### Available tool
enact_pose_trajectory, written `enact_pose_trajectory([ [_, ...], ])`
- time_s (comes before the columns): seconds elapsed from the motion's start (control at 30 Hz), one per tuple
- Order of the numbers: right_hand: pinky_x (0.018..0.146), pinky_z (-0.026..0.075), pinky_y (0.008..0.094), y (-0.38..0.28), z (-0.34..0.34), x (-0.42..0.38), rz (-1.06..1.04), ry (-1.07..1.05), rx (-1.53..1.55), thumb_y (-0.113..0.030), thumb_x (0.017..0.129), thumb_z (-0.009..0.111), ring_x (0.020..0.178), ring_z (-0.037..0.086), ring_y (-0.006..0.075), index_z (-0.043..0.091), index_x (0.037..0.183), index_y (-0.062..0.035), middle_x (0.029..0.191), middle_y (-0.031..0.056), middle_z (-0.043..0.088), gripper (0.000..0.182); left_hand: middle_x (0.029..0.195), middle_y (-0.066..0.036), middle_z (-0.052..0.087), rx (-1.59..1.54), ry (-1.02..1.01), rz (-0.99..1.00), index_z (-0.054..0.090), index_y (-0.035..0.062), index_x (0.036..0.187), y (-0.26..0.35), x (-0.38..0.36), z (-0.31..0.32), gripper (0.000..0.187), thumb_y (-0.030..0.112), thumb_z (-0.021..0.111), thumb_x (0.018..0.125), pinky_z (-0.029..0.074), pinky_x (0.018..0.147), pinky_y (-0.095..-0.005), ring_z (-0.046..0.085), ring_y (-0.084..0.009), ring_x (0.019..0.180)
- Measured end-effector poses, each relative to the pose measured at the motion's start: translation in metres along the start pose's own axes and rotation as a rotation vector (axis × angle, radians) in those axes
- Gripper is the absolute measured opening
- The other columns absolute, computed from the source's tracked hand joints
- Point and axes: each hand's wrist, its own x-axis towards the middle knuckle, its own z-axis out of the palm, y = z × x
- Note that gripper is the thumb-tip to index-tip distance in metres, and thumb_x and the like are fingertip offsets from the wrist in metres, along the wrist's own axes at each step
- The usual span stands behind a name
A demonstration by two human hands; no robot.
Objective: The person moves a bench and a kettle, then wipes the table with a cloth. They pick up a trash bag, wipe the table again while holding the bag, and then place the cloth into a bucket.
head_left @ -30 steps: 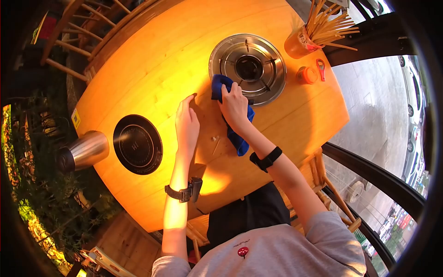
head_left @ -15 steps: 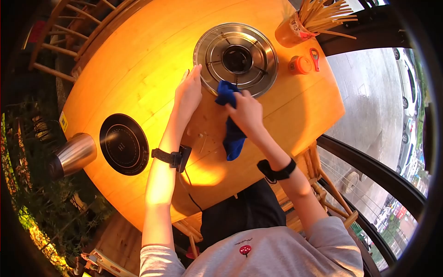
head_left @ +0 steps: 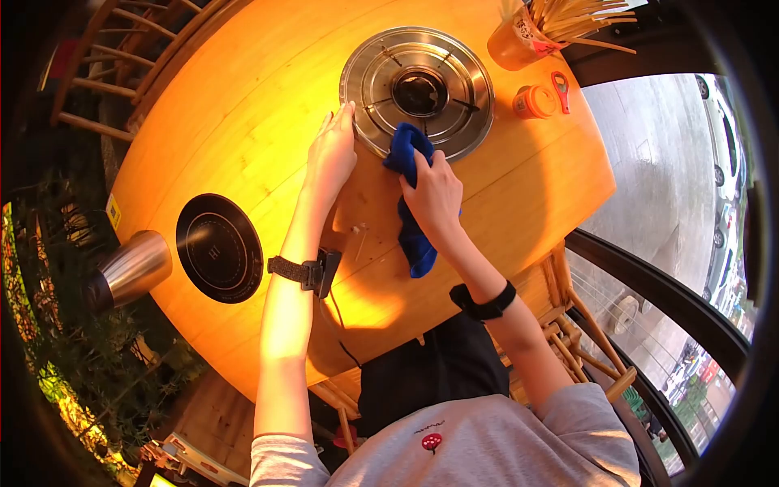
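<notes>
A round stainless-steel stove burner (head_left: 371, 73) with a dark centre is set in the wooden table. My left hand (head_left: 333, 156) rests at its left edge, fingers stretched out along the rim and holding nothing. Bunched in my right hand (head_left: 435, 195) is a blue cloth (head_left: 403, 150), whose upper end lies over the burner's near rim. The rest of the cloth hangs toward me across the tabletop, partly hidden behind the hand.
On the wooden table (head_left: 268, 122), a black induction plate (head_left: 217, 247) and a steel tumbler (head_left: 134, 268) are at the left. A cup of wooden sticks (head_left: 517, 42), an orange-lidded jar (head_left: 535, 101) and a red bottle opener (head_left: 561, 91) stand far right. Small scraps lie near my left wrist.
The whole view has shifted slightly. My right hand has moved the blue cloth a little along the near rim; my left hand stays at the burner's left edge.
</notes>
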Motion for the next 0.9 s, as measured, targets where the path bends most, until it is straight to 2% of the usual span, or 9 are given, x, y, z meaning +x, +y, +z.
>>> enact_pose_trajectory([
  [0.13, 0.068, 0.050, 0.0401, 0.009, -0.003, -0.013, -0.170, -0.162, 0.081, -0.022, 0.072, 0.071, 0.083, 0.060, 0.0319, 0.063, 0.103, -0.0083, 0.092, 0.0141, 0.054, 0.035, 0.126, -0.024, 0.053, -0.026, 0.018, 0.008, 0.046, -0.0066, 0.128, 0.002, 0.001, -0.003, 0.057, -0.014, 0.042, 0.071, 0.034, 0.108, -0.0387, 0.049, -0.0294, 0.122],
  [0.23, 0.069, 0.050, 0.0393, 0.023, -0.028, -0.039, -0.068, -0.246, 0.213, -0.021, 0.071, 0.071, 0.082, 0.060, 0.0317, 0.064, 0.103, -0.0074, 0.091, 0.0122, 0.056, 0.035, 0.124, -0.024, 0.054, -0.050, 0.067, 0.052, 0.046, -0.0068, 0.127, 0.000, 0.004, 0.000, 0.055, -0.014, 0.042, 0.072, 0.035, 0.107, -0.0391, 0.050, -0.0296, 0.121],
  [0.3, 0.070, 0.050, 0.0388, 0.052, -0.043, -0.040, -0.063, -0.169, 0.287, -0.021, 0.070, 0.071, 0.082, 0.061, 0.0311, 0.065, 0.103, -0.0075, 0.090, 0.0105, 0.057, 0.036, 0.123, -0.024, 0.055, -0.044, 0.082, 0.060, 0.047, -0.0069, 0.126, -0.002, 0.000, 0.001, 0.055, -0.014, 0.042, 0.072, 0.036, 0.107, -0.0394, 0.051, -0.0298, 0.120],
  [0.33, 0.070, 0.050, 0.0383, 0.062, -0.052, -0.040, 0.035, -0.181, 0.194, -0.020, 0.070, 0.071, 0.082, 0.061, 0.0306, 0.067, 0.102, -0.0075, 0.087, 0.0112, 0.057, 0.035, 0.123, -0.024, 0.055, -0.052, 0.082, 0.060, 0.047, -0.0069, 0.126, -0.003, -0.003, 0.002, 0.055, -0.014, 0.042, 0.072, 0.036, 0.107, -0.0393, 0.051, -0.0299, 0.120],
  [0.43, 0.069, 0.050, 0.0395, 0.081, -0.039, -0.044, 0.004, 0.029, -0.070, -0.016, 0.067, 0.072, 0.085, 0.058, 0.0305, 0.062, 0.113, -0.0122, 0.094, 0.0119, 0.053, 0.047, 0.122, -0.024, 0.056, -0.071, 0.091, 0.054, 0.047, -0.0068, 0.125, 0.000, -0.001, 0.000, 0.054, -0.014, 0.042, 0.071, 0.036, 0.106, -0.0392, 0.051, -0.0302, 0.120],
  [0.57, 0.067, 0.051, 0.0387, 0.053, -0.018, -0.053, -0.195, -0.063, 0.129, -0.005, 0.062, 0.073, 0.082, 0.058, 0.0301, 0.061, 0.115, -0.0156, 0.092, 0.0106, 0.051, 0.056, 0.122, -0.025, 0.055, -0.056, 0.093, 0.050, 0.047, -0.0067, 0.125, -0.002, 0.000, 0.003, 0.055, -0.015, 0.043, 0.070, 0.036, 0.107, -0.0392, 0.051, -0.0307, 0.120],
  [0.63, 0.066, 0.051, 0.0402, 0.021, -0.018, -0.041, -0.221, -0.013, 0.232, -0.006, 0.064, 0.072, 0.080, 0.059, 0.0315, 0.061, 0.112, -0.0133, 0.090, 0.0118, 0.052, 0.049, 0.123, -0.025, 0.055, -0.049, 0.080, 0.050, 0.047, -0.0067, 0.125, -0.005, 0.000, 0.006, 0.056, -0.015, 0.043, 0.070, 0.036, 0.107, -0.0391, 0.051, -0.0308, 0.120],
  [0.73, 0.064, 0.050, 0.0420, -0.008, -0.004, -0.001, -0.054, 0.002, 0.081, -0.013, 0.068, 0.072, 0.079, 0.060, 0.0336, 0.062, 0.107, -0.0108, 0.088, 0.0141, 0.053, 0.041, 0.124, -0.025, 0.054, -0.053, 0.053, 0.033, 0.047, -0.0065, 0.126, -0.004, 0.000, 0.005, 0.057, -0.014, 0.043, 0.070, 0.036, 0.107, -0.0390, 0.050, -0.0308, 0.120],
  [0.9, 0.066, 0.049, 0.0438, -0.001, -0.008, -0.007, -0.169, -0.283, 0.118, -0.022, 0.071, 0.071, 0.076, 0.060, 0.0353, 0.063, 0.103, -0.0086, 0.085, 0.0150, 0.054, 0.036, 0.124, -0.024, 0.054, -0.057, 0.060, 0.023, 0.046, -0.0060, 0.126, -0.004, 0.001, 0.005, 0.056, -0.014, 0.044, 0.071, 0.036, 0.107, -0.0391, 0.050, -0.0311, 0.120],
])
